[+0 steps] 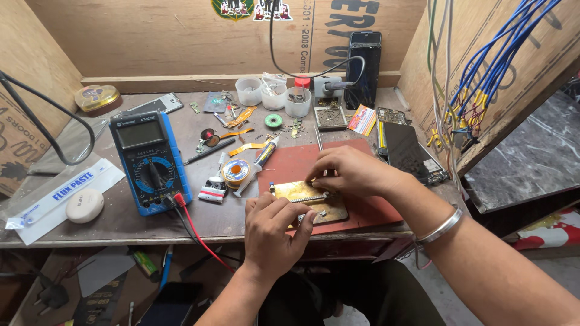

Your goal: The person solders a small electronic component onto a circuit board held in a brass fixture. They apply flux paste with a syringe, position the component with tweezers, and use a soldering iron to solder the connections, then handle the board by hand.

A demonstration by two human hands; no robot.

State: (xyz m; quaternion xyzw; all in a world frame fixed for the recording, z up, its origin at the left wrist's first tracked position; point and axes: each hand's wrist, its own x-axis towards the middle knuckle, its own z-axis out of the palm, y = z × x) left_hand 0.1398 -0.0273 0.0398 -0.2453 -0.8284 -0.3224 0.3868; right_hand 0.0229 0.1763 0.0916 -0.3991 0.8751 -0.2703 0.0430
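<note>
Head view, workbench. A brass-coloured holder plate (311, 202) lies on a red mat (290, 166) at the front edge of the wooden bench (121, 220). The left hand (275, 229) rests at the plate's near left corner, fingers curled, thumb and fingertips touching its front edge; whether anything is pinched between them cannot be told. The right hand (350, 172) lies palm-down over the plate's far right part, fingers bent and pressing on the metal clamp bar across it; no separate object visible in its grip. A silver bangle (441, 226) sits on the right wrist. Just left of the mat: a coil of solder wire (235, 172) and a tube (260, 158). Further left, a blue multimeter (148, 160) with red and black leads. A dark phone (406, 151) lies right of the mat.
</note>
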